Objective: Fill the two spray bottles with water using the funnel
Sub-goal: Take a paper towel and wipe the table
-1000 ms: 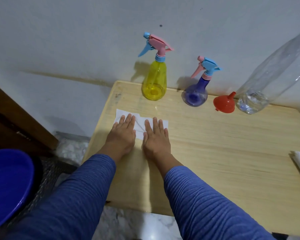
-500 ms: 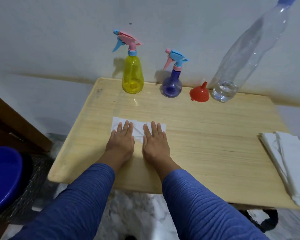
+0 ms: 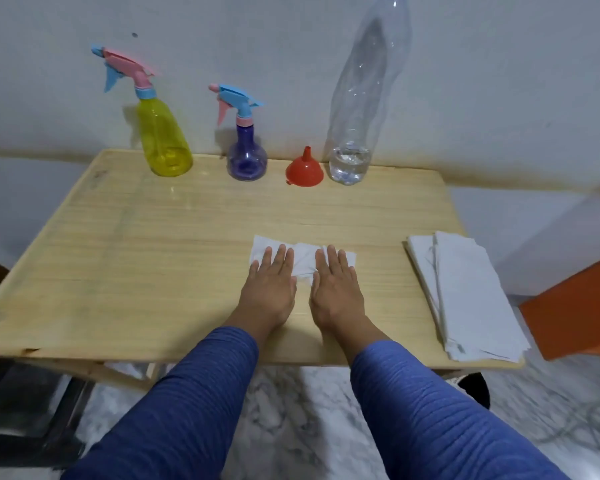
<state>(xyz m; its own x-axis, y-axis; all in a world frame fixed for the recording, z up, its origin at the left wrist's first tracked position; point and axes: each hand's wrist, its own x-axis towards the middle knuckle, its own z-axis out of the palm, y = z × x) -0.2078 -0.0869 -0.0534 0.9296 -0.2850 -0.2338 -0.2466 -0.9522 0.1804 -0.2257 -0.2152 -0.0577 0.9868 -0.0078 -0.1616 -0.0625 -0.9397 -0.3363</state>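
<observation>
Bottles stood in a row along the table's (image 3: 118,237) far edge against the wall: the yellow bottle (image 3: 165,143) at the left, the purple bottle (image 3: 246,157) just beside it, both upright with their trigger heads screwed on, so neither neck was open to take water yet. Next came the funnel (image 3: 304,169), resting mouth-down with its spout up, and then the tall water bottle (image 3: 364,98), capped and holding only a little water at its base. That line-up looked like a tidy starting layout, with everything within reach. Well apart from it, near the front edge, the left hand (image 3: 269,292) and right hand (image 3: 336,292) lay flat, fingers straight, pressing on a tissue (image 3: 303,259) and gripping nothing. A paper stack (image 3: 471,292) sat to the right. Nothing blocked the way to the row.
</observation>
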